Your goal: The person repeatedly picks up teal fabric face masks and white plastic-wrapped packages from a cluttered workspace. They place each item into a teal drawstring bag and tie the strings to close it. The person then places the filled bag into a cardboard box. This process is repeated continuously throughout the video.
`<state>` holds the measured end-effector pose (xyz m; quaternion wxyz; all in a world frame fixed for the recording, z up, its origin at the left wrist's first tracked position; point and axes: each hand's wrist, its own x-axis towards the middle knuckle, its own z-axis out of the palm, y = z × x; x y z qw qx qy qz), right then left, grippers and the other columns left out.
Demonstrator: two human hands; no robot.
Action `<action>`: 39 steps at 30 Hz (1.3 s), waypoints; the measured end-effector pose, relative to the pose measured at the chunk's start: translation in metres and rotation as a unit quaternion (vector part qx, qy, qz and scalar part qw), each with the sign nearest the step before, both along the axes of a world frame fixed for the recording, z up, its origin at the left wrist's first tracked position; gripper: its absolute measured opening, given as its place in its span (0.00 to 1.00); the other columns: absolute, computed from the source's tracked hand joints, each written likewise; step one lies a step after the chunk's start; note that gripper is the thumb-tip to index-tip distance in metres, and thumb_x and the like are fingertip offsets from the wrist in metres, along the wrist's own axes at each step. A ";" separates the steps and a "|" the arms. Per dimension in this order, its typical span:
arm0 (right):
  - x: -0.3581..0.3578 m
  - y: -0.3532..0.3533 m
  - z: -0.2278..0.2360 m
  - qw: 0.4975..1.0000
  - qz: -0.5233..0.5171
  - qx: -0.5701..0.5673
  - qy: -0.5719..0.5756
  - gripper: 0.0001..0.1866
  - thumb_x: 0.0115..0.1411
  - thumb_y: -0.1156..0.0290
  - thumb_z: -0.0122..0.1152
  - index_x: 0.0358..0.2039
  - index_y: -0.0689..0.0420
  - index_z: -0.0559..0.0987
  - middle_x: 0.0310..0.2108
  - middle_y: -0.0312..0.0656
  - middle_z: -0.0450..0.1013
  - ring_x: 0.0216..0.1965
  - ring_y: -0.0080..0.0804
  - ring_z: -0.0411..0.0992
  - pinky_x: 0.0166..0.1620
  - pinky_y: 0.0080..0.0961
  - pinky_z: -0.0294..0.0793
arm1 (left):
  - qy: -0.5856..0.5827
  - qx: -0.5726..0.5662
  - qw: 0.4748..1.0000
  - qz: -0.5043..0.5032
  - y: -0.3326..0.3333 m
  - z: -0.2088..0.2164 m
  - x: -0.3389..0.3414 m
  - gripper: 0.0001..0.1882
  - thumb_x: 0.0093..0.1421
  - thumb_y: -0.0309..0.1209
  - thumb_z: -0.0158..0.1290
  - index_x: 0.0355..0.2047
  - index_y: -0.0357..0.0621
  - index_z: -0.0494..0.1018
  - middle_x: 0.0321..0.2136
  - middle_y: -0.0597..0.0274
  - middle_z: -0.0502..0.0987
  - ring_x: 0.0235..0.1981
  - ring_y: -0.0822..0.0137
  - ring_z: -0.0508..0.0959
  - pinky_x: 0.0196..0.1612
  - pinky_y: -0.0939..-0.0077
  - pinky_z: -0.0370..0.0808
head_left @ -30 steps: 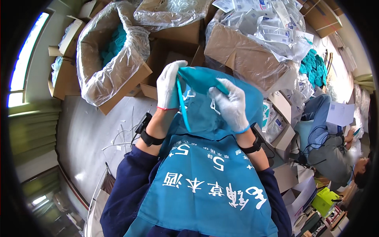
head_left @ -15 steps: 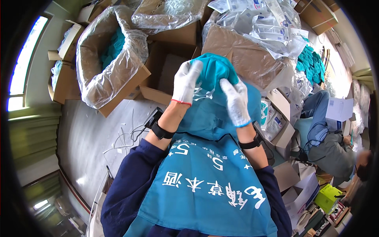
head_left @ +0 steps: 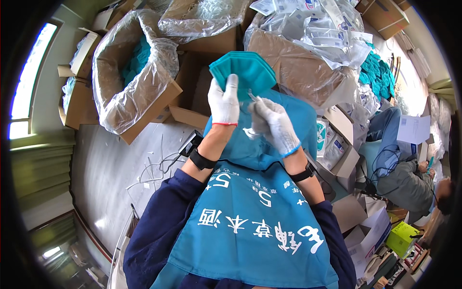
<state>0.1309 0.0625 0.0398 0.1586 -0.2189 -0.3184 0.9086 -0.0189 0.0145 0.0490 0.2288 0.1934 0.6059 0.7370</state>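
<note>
In front of me I hold a green folded face mask [head_left: 245, 72] with stacked, angular edges. My left hand [head_left: 224, 101], in a white knit glove with a red cuff, is closed on its lower left side, thumb on the near face. My right hand [head_left: 274, 123], in a white glove with a blue cuff, is pinched just below the mask on a thin white strap [head_left: 253, 96]. Another bit of white strap hangs under those fingers. Below the hands, a blue apron [head_left: 260, 212] covers my lap.
A plastic-lined carton [head_left: 115, 103] at left holds green items. Beyond my hands stand an open carton [head_left: 192, 91] and one heaped with clear packages [head_left: 313, 38]. At right are a box of packets [head_left: 344, 161], a green pile [head_left: 378, 77] and another seated person [head_left: 404, 185].
The mask has gone from a rounded, opened shape to a flat folded one, raised slightly left. My right hand has left its edge and moved down and left to the strap.
</note>
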 end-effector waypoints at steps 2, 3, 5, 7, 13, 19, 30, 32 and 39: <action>0.004 0.003 0.005 0.992 0.004 -0.102 0.073 0.15 0.70 0.60 0.53 0.38 0.62 0.74 0.17 0.27 0.59 0.15 0.14 0.55 0.21 0.17 0.57 | -0.106 -0.025 0.994 -0.013 -0.003 0.001 -0.002 0.13 0.66 0.41 0.57 0.39 0.45 0.77 0.31 0.68 0.80 0.23 0.77 0.77 0.23 0.81 0.73; 0.003 0.002 0.013 0.983 -0.011 -0.153 0.097 0.17 0.71 0.57 0.51 0.39 0.62 0.74 0.16 0.25 0.56 0.14 0.14 0.52 0.20 0.17 0.53 | -0.129 -0.041 0.991 -0.011 0.000 -0.002 -0.002 0.13 0.65 0.43 0.58 0.38 0.46 0.77 0.31 0.69 0.80 0.22 0.77 0.76 0.21 0.80 0.72; 0.002 0.011 0.011 0.925 -0.018 -0.311 0.220 0.20 0.71 0.56 0.51 0.38 0.63 0.74 0.16 0.23 0.53 0.13 0.15 0.48 0.19 0.17 0.53 | -0.185 -0.095 0.978 -0.032 0.002 0.007 0.006 0.15 0.61 0.46 0.61 0.36 0.48 0.78 0.29 0.70 0.79 0.20 0.76 0.75 0.19 0.78 0.71; -0.004 0.024 0.015 0.900 -0.074 -0.381 0.198 0.18 0.71 0.58 0.48 0.36 0.61 0.74 0.13 0.25 0.52 0.11 0.17 0.48 0.18 0.21 0.51 | -0.119 -0.018 0.991 -0.056 0.008 -0.004 0.022 0.12 0.63 0.42 0.60 0.32 0.48 0.79 0.26 0.71 0.78 0.22 0.75 0.76 0.20 0.76 0.69; -0.023 0.083 -0.044 0.938 -0.285 -0.183 0.075 0.21 0.64 0.68 0.47 0.12 0.48 0.68 0.09 0.31 0.59 0.10 0.27 0.59 0.16 0.25 0.58 | -0.108 -0.168 0.965 -0.170 0.002 -0.022 0.057 0.14 0.67 0.40 0.56 0.32 0.40 0.77 0.22 0.70 0.75 0.21 0.77 0.72 0.22 0.78 0.68; -0.052 0.102 -0.058 0.924 -0.370 -0.019 -0.094 0.13 0.62 0.67 0.50 0.22 0.55 0.75 0.12 0.34 0.64 0.11 0.30 0.63 0.17 0.28 0.62 | -0.056 -0.127 0.973 -0.183 -0.023 -0.027 0.055 0.16 0.67 0.41 0.55 0.35 0.40 0.79 0.25 0.72 0.76 0.27 0.81 0.69 0.29 0.80 0.67; -0.131 0.104 -0.050 0.883 -0.418 0.147 -0.152 0.13 0.60 0.68 0.53 0.25 0.62 0.80 0.16 0.42 0.70 0.14 0.34 0.68 0.18 0.29 0.66 | -0.156 -0.109 0.978 -0.081 -0.053 0.002 0.024 0.12 0.68 0.38 0.55 0.44 0.45 0.75 0.29 0.73 0.74 0.24 0.82 0.67 0.25 0.83 0.64; -0.151 0.119 -0.082 0.822 -0.418 0.322 -0.214 0.12 0.59 0.70 0.57 0.22 0.62 0.81 0.18 0.46 0.75 0.21 0.38 0.75 0.25 0.31 0.71 | -0.184 -0.089 0.976 -0.076 -0.054 0.012 0.017 0.09 0.68 0.38 0.55 0.42 0.48 0.74 0.25 0.74 0.71 0.20 0.83 0.63 0.21 0.84 0.58; -0.207 0.108 -0.011 0.846 -0.395 0.302 -0.191 0.13 0.59 0.71 0.52 0.23 0.62 0.81 0.22 0.48 0.78 0.24 0.36 0.77 0.28 0.31 0.73 | -0.233 -0.081 0.969 -0.005 -0.064 0.029 -0.011 0.09 0.68 0.39 0.54 0.38 0.49 0.72 0.21 0.72 0.66 0.15 0.80 0.62 0.17 0.82 0.55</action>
